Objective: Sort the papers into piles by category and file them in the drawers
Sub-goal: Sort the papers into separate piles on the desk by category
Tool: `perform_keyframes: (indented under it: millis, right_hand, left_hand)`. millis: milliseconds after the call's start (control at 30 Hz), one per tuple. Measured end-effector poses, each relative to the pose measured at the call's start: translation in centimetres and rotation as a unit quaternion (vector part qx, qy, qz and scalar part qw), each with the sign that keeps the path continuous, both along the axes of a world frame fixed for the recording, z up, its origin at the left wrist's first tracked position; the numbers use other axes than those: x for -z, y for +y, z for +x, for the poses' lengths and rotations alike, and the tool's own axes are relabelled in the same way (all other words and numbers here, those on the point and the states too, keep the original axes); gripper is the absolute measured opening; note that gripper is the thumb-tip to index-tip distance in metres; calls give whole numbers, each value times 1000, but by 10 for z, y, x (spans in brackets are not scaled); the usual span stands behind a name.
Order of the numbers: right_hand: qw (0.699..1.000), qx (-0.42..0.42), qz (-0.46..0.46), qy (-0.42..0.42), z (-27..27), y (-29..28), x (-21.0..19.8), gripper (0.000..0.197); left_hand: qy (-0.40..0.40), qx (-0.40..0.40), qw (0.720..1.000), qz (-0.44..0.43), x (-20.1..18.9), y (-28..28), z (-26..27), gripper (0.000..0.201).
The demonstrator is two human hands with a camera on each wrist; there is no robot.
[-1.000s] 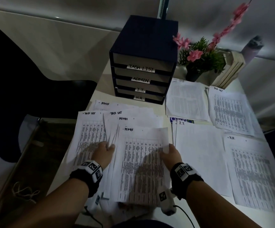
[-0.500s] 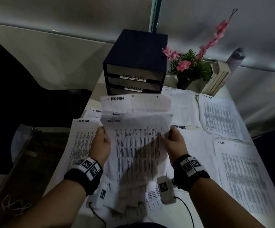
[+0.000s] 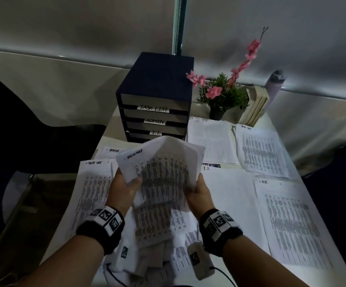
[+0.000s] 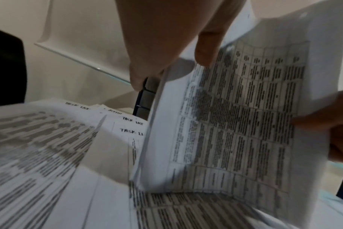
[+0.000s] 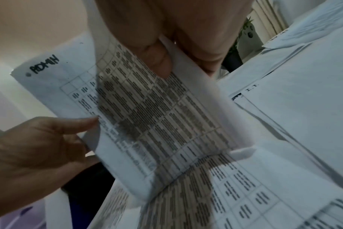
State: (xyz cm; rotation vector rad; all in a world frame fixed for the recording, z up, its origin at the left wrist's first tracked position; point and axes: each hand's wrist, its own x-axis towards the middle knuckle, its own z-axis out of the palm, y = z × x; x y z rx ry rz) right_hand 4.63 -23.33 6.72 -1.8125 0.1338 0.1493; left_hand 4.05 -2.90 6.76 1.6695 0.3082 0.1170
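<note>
I hold a stack of ADMIN papers [image 3: 161, 172] upright above the desk, bowed inward between both hands. My left hand [image 3: 124, 187] grips its left edge with the thumb across the front. My right hand [image 3: 199, 191] grips the right edge. In the right wrist view the ADMIN papers [image 5: 147, 108] show their handwritten heading, my right hand [image 5: 162, 62] pinching them. In the left wrist view my left hand [image 4: 178, 65] pinches the ADMIN papers [image 4: 235, 124]. Behind them stands the dark blue drawer unit [image 3: 157, 96], its drawers labelled TASK LIST, ADMIN and I.T., all closed.
A TASK LIST pile [image 3: 93, 187] lies at the left, an I.T. pile [image 3: 230, 195] in the middle, an H.R. pile [image 3: 292, 224] at the right, more sheets [image 3: 259, 150] behind. A potted pink flower [image 3: 221, 96] and books [image 3: 257, 104] stand at the back right. A dark chair [image 3: 23, 141] stands left of the desk.
Both hands have lifted the ADMIN sheets off the desk and gathered them into one upright stack, which now bows inward. The view has tilted upward.
</note>
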Motion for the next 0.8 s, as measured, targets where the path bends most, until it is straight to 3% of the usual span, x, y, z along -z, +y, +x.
perform_keyframes:
  millis: [100,200,300,467,567,667,733,800]
  right_hand:
    - [1000,17,-12,-9,3,-15,-1,26]
    - [999,24,37,-26,10,-37,-8,16]
    - [998,37,2,-41,14,-55,-8,11]
    - [979,175,-99,-26,8,-101,6,13]
    - [975,160,-155,16,-5,-137,13,7]
    - [977,134,-164,37,-18,-161,23,6]
    - [977,166,-120,56,-23,-173,27,6]
    - [967,237,55,77,-28,-183,27,7]
  left_hand:
    - [-6,-15,999,48,-12,-7,2,34]
    - [-52,-47,997,19,-35,-15,11,38]
    - [-62,-68,996,-13,-36,-30,25,38]
    - [58,29,998,-26,-14,-78,32,45]
    - [144,155,977,-25,9,-109,21,60]
    - [172,210,960,74,23,-139,10,65]
    - [159,181,964,111,21,-159,7,58]
    - [147,146,972,108,12,-175,8,51]
